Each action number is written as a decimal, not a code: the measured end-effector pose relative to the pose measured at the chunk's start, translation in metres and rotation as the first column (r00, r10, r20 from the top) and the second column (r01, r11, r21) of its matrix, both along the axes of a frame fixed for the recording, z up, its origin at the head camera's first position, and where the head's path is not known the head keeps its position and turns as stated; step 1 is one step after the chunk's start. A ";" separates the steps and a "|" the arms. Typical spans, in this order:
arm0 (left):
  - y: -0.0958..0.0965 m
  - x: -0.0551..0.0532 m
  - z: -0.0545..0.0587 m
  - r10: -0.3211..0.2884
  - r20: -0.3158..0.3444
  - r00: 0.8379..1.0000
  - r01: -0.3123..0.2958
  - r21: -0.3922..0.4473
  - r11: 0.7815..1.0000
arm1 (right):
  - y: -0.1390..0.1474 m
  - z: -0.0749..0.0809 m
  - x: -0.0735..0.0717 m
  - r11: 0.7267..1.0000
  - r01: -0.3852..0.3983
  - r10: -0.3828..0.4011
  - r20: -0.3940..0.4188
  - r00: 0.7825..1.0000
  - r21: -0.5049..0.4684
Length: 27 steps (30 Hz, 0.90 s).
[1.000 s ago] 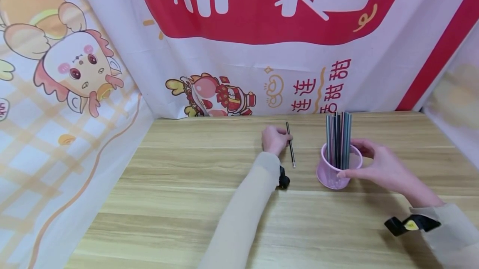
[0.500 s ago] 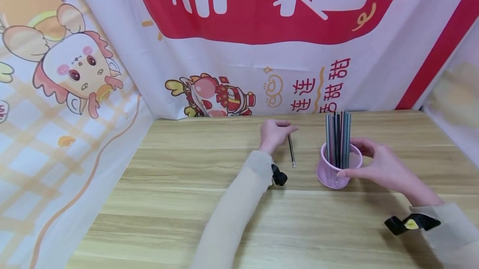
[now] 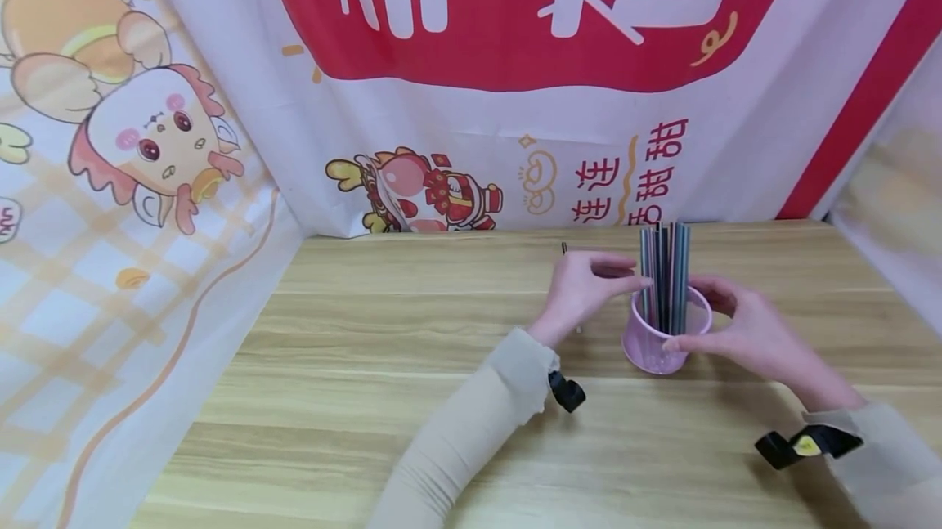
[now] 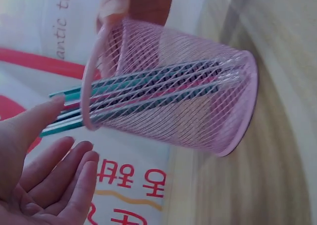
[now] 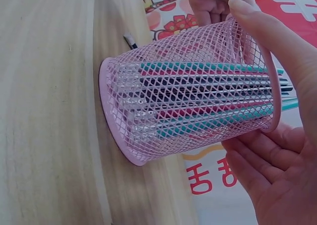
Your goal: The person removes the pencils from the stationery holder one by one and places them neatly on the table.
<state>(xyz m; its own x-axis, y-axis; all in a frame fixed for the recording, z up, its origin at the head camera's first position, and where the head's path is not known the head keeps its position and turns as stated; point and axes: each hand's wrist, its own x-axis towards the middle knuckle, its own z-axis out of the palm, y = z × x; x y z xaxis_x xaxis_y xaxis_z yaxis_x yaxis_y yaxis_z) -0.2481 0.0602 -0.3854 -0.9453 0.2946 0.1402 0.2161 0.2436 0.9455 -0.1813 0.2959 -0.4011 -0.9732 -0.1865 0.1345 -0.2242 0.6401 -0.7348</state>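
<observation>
A pink mesh pencil cup [image 3: 655, 356] stands upright on the table, and my right hand [image 3: 758, 334] grips it round the rim from the right. Inside lean several pencils [image 5: 208, 93] in green, black and pink, eraser ends down. My left hand [image 3: 585, 288] is at the cup's left, its thumb [image 4: 47, 111] against the pencils' upper ends and its other fingers spread loosely below them. Nothing is held in that hand. Behind it a black pencil [image 3: 564, 248] lies on the table, mostly hidden; the right wrist view shows its eraser end [image 5: 130, 39].
The wood-grain table [image 3: 353, 365] ends at a printed cloth backdrop [image 3: 530, 177] close behind the cup. Another patterned cloth [image 3: 147, 284] hangs along the left side. Black wrist cameras [image 3: 567, 392] sit on both sleeves.
My left hand has left the black pencil lying on the table and moved right to the pencils in the cup. My right hand and the cup have stayed in place.
</observation>
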 end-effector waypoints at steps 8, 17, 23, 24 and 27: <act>0.009 0.003 -0.008 0.034 -0.056 0.998 -0.033 0.021 0.999 | 0.000 -0.004 0.000 0.999 -0.001 0.001 0.008 1.000 -0.037; 0.012 -0.001 -0.012 0.047 -0.091 0.995 -0.044 0.035 0.998 | -0.003 -0.008 0.001 0.995 0.003 -0.007 -0.036 0.999 -0.100; 0.015 -0.001 -0.015 0.041 -0.097 0.994 -0.039 0.018 0.999 | -0.004 -0.012 0.003 0.993 0.006 -0.012 -0.051 0.999 -0.122; 0.015 -0.001 -0.016 0.041 -0.097 0.994 -0.039 0.019 0.999 | -0.004 -0.012 0.004 0.992 0.005 -0.012 -0.051 0.999 -0.123; 0.015 0.000 -0.016 0.040 -0.093 0.995 -0.038 0.027 0.999 | -0.004 -0.012 0.004 0.992 0.005 -0.012 -0.052 0.999 -0.125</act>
